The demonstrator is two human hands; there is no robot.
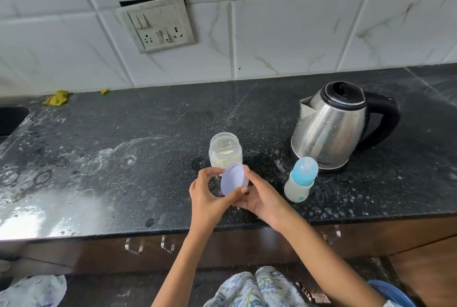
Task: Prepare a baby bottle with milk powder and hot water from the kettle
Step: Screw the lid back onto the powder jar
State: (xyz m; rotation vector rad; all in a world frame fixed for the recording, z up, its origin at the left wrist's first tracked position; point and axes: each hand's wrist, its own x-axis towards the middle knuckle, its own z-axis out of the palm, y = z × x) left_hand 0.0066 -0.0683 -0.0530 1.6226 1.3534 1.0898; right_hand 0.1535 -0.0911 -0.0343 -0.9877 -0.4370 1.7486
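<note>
Both hands, the left hand (pixel 210 195) and right hand (pixel 262 197), pinch the thin pale lilac plastic lid (pixel 234 178) by its rim, fingers curled, just in front of the open clear powder jar (pixel 225 150) on the black stone table (pixel 123 158). It looks light, stiff and slippery (edge grip suits).

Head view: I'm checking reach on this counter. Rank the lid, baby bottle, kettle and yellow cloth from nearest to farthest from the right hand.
1. Lid: held in the right hand fingers, with the left hand also on it.
2. Baby bottle: just to its right.
3. Kettle: behind the bottle, right.
4. Yellow cloth: far left, by the wall.
</note>
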